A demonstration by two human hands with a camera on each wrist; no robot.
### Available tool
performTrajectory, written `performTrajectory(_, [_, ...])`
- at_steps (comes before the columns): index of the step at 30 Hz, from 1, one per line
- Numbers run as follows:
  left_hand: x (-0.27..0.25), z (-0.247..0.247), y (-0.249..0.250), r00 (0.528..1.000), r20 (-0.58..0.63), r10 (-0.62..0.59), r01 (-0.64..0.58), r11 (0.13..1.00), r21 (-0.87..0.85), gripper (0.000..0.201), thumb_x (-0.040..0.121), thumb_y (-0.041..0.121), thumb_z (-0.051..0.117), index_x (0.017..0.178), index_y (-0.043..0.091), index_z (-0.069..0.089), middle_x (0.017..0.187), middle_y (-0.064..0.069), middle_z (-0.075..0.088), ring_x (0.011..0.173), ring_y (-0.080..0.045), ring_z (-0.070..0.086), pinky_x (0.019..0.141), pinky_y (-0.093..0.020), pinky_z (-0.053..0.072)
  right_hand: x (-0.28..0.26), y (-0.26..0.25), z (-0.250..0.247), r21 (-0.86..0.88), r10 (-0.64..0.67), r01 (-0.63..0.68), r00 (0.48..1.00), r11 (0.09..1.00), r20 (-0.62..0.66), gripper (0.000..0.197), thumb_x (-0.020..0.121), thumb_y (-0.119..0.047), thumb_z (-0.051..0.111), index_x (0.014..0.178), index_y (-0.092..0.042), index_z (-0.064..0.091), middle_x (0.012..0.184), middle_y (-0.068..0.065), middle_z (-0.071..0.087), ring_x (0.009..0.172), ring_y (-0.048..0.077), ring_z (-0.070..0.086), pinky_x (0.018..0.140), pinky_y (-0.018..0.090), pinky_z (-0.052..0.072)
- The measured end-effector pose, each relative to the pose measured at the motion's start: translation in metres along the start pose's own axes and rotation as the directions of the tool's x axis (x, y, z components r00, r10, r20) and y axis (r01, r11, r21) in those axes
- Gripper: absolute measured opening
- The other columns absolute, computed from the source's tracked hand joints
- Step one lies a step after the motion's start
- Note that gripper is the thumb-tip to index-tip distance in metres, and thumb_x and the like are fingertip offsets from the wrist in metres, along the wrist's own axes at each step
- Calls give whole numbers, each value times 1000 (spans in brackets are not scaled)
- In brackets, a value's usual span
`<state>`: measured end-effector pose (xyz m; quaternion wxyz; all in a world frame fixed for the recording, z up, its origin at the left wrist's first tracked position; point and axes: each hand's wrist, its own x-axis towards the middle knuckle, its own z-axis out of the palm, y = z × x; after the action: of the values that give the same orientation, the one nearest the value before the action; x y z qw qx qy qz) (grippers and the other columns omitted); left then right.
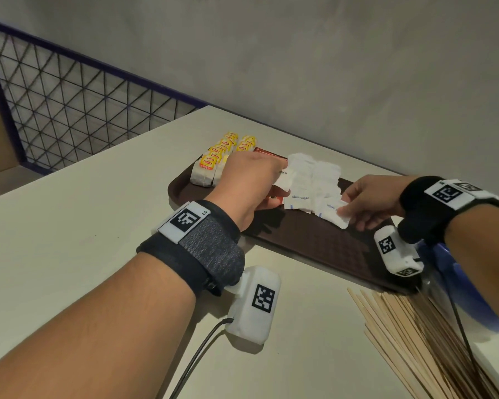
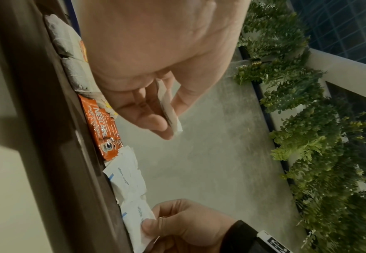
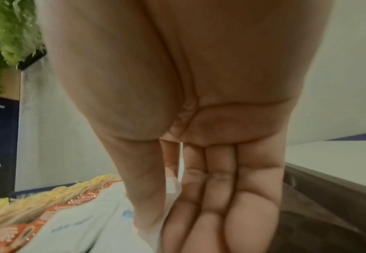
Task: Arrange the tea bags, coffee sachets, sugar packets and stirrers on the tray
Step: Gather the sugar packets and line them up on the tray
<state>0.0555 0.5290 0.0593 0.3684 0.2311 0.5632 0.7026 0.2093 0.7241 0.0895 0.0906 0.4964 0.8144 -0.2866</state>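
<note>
A brown tray [image 1: 323, 243] lies on the table. At its far left stand rows of yellow-tagged tea bags [image 1: 213, 159]. Orange coffee sachets [image 2: 104, 126] lie beside them, mostly hidden under my left hand in the head view. White sugar packets [image 1: 311, 185] are spread across the tray's middle. My left hand [image 1: 280, 185] pinches one sugar packet [image 2: 169, 109] between thumb and fingers, lifted above the sachets. My right hand [image 1: 349, 217] pinches another sugar packet [image 1: 340, 218] at the near end of the spread. Wooden stirrers [image 1: 415, 341] lie in a pile on the table, off the tray.
A blue container [image 1: 461, 286] sits at the right, under my right wrist. A grey wall runs close behind the tray. A wire-mesh railing [image 1: 69, 96] borders the table's left side. Greenery [image 2: 307, 119] hangs along the wall.
</note>
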Motion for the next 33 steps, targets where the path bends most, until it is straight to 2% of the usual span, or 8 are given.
performTrajectory(4, [3,1,-3,1000,-4,-5,5,1000,20,8,99,16,68,106,14,70,112,-12,73,60,-15,72,44,-20,51,13,-4,5,-3,7,-7,999,1000,-42,13,94,-12,71,95,-4,61,80,19,72,63,24,71,58,29,57])
performTrajectory(7, [4,1,-4,1000,-11,-9,9,1000,23,7,99,17,68,105,16,69,111,-11,73,63,-16,72,44,-21,51,17,-8,6,-31,39,-41,996,999,-78,24,95,-17,70,100,6,63,78,22,72,65,30,72,63,35,58])
performTrajectory(10, [4,1,-3,1000,-15,-13,14,1000,25,3,99,18,68,101,18,67,111,-10,72,65,-17,73,44,-21,51,14,-10,4,-71,69,-79,988,994,-140,36,94,-20,72,108,13,64,73,18,65,58,29,64,59,36,55])
performTrajectory(15, [5,0,-4,1000,-20,-4,5,1000,25,13,98,17,69,111,13,69,113,-13,73,63,-17,72,43,-21,50,-3,-15,11,-133,-156,122,945,984,-287,17,91,-12,74,98,-1,63,73,16,65,55,21,59,51,30,53])
performTrajectory(18, [4,0,-4,1000,-19,-1,2,1000,20,16,97,17,69,112,12,71,115,-14,73,58,-15,71,43,-21,49,-7,-16,22,-209,-272,226,935,952,-229,12,88,-13,75,93,-9,65,79,15,74,54,15,64,53,27,56])
performTrajectory(23, [3,0,-3,1000,-26,-2,3,1000,14,17,97,18,69,113,12,71,114,-14,72,58,-16,71,43,-23,50,0,-14,29,-284,-205,155,966,946,-158,12,86,-14,77,91,-11,67,77,14,77,52,15,68,62,27,57])
performTrajectory(27, [3,0,-2,1000,-7,-7,7,1000,8,11,99,16,68,108,12,69,112,-14,72,65,-19,74,45,-23,51,4,-15,29,-303,-190,138,970,943,-150,10,87,-7,76,89,-9,66,78,14,76,53,16,70,59,26,55])
performTrajectory(33, [3,-1,-2,1000,21,-8,8,1000,-12,12,100,14,66,111,10,70,115,-15,71,75,-24,75,57,-28,61,14,-21,27,-311,-184,132,972,941,-146,12,86,-5,77,87,-9,66,86,17,77,60,20,73,67,30,61])
